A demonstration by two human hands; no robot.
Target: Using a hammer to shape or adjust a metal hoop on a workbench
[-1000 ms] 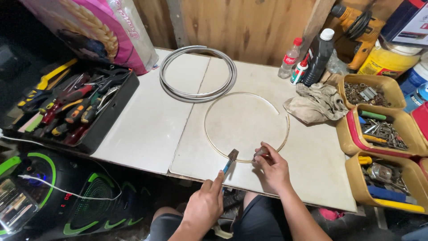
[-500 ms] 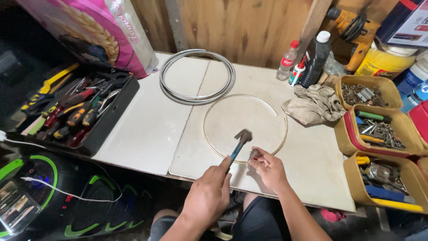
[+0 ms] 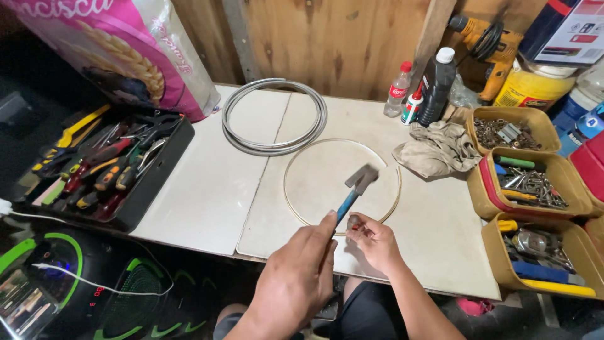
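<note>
Hammer (image 3: 360,181) in left hand (image 3: 299,280); three bins (image 3: 553,186), two bottles (image 3: 434,88).

Open bench (image 3: 207,189) left of thin ring (image 3: 296,208), btwn it & tool tray (image 3: 151,189). Hose coil (image 3: 275,119) blocks behind; rag (image 3: 437,151), parts bins (image 3: 535,182) crowd right.

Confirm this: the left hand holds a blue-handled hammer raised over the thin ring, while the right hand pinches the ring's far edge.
Wrong on one point. The head view shows the right hand pinching the thin ring at its near edge; the left hand does hold the blue-handled hammer raised.
</note>
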